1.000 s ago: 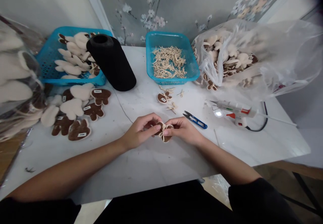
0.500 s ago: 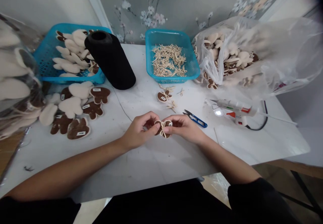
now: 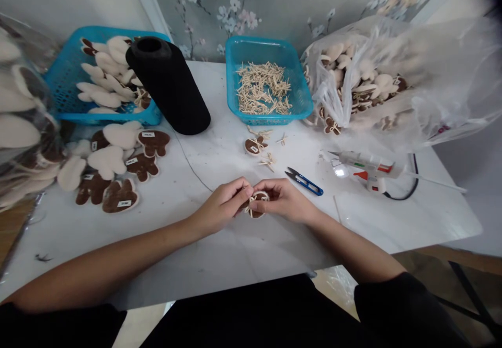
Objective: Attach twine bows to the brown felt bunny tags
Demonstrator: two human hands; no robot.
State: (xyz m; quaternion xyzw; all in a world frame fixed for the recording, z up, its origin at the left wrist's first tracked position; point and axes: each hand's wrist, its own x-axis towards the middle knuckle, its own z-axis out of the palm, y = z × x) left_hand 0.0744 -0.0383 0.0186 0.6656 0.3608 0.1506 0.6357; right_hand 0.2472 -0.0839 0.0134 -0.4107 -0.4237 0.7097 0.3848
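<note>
Low over the front of the table, both hands grip a small brown plush bunny-shaped piece [image 3: 258,213] with a pale edge, a white label and a cream cord bow. My left hand [image 3: 225,204] pinches it at its left end beside the bow, its fingers covering that part. From the right, my right hand [image 3: 285,199] is closed on the rounder, labelled end, thumb on the front. Just beyond lie another brown piece with a bow [image 3: 254,146] and several loose cord bows [image 3: 267,160]. Blue thread snips [image 3: 305,181] rest beside my right hand.
At the back stand a teal basket of cord bows [image 3: 269,116], a black cylinder [image 3: 170,89] and a blue basket of plush pieces [image 3: 65,89]. More brown pieces [image 3: 121,195] lie left. On the right are a glue gun [image 3: 363,164] with cord and a plastic bag [image 3: 415,112] of finished-looking pieces.
The plush piece has turned in my fingers, its bow now further left and its labelled end more exposed. My left hand has shifted slightly right, closer to my right hand. The view has tilted slightly.
</note>
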